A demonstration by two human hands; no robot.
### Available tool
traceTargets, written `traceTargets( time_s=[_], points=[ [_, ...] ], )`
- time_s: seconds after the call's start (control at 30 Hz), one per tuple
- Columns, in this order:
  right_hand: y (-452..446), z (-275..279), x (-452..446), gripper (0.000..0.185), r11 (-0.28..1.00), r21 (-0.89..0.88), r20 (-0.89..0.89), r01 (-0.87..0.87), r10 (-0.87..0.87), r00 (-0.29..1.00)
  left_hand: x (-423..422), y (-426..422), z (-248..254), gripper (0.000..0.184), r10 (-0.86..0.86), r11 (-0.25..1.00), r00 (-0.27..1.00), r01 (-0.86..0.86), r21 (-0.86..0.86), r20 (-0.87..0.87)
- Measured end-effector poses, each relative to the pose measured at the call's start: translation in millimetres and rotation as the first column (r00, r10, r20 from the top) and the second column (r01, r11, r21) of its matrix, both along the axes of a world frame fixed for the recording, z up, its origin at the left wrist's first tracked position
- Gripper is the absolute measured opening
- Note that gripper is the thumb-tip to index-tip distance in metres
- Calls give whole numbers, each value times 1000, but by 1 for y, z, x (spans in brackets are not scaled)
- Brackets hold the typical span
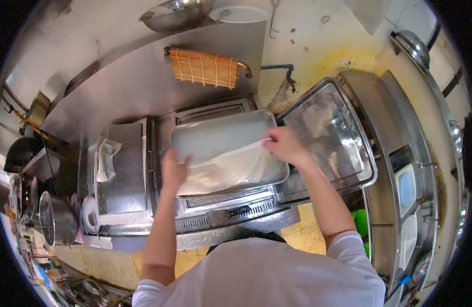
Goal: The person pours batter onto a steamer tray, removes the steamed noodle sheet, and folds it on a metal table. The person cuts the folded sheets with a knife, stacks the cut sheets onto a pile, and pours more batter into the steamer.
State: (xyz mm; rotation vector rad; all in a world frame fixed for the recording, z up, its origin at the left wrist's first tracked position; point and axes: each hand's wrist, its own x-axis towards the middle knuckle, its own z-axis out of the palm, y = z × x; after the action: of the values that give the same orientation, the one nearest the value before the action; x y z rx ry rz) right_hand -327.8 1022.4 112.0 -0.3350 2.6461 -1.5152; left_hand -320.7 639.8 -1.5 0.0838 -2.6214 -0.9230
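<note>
A shallow rectangular metal tray [231, 123] rests over the steel cooking station, its inside pale and wet-looking. Across the near half of it lies a thin off-white sheet [223, 173], wrinkled, its far edge lifted toward the right; whether it is cloth or food I cannot tell. My right hand [286, 146] pinches the sheet's upper right corner above the tray's right side. At the left end of the tray is my left hand [173, 170], thumb toward the sheet. Motion blurs its fingers, so its grip on the sheet is unclear.
A larger wet metal tray [323, 143] stands tilted at the right. Left of the station, a folded white cloth [108, 159] lies on a flat steel lid [124, 187]. A bamboo mat [205, 67] hangs on a pipe behind. Steel shelving [384, 204] runs along the right.
</note>
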Motion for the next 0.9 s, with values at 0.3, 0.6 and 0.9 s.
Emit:
traceTargets(
  time_s=[0.3, 0.6, 0.9],
  points=[
    [-61, 75, -3, 24, 899, -335, -200, -282, 224, 954, 16, 133, 174, 19, -461, 827, 860, 506, 246, -219],
    [-49, -147, 11, 21, 932, 322, 41, -168, 163, 986, 20, 43, 169, 24, -49, 951, 930, 155, 269, -364],
    [-85, -154, 6, 26, 799, 567, 75, -201, 192, 978, 15, 28, -61, 23, -117, 993, 943, 122, 5, 313]
  ],
)
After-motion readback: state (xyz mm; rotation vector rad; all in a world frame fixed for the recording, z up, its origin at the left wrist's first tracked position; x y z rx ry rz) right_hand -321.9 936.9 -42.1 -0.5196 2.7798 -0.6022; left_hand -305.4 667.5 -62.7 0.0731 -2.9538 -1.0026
